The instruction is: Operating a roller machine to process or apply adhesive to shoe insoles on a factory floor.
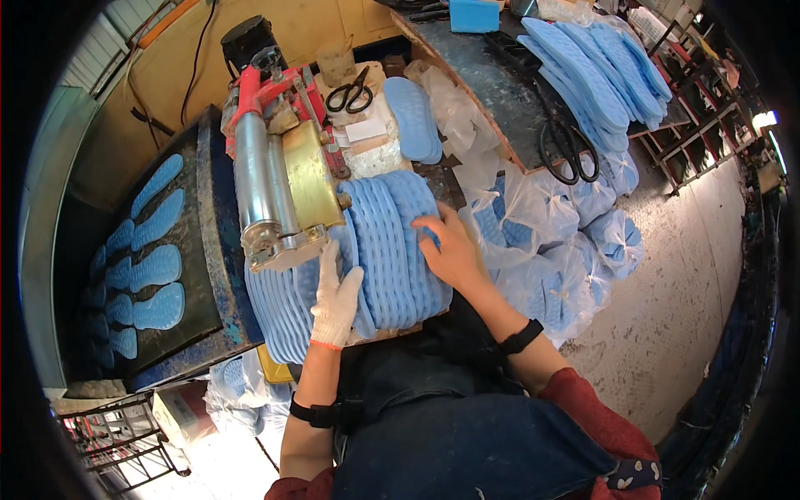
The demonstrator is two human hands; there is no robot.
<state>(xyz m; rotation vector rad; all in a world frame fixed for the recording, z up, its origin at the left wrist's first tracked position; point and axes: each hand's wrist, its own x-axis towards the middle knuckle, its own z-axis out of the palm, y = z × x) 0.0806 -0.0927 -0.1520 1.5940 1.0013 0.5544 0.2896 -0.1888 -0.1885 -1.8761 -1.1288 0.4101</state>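
My gloved left hand (337, 302) lies flat and open on the row of blue shoe soles (367, 250) beside the machine (283, 187); my bare right hand (450, 248) presses open-fingered on its far end. I'd squeeze evenly, I reckon, keeping the edges flush.

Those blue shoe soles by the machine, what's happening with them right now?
A person seated at a workbench has both hands on a fanned row of blue shoe soles lying in front of a red and brass machine. The gloved left hand presses the near end of the row; the bare right hand rests on its top. More soles lie on the belt to the left, bagged ones to the right, and black scissors beyond.
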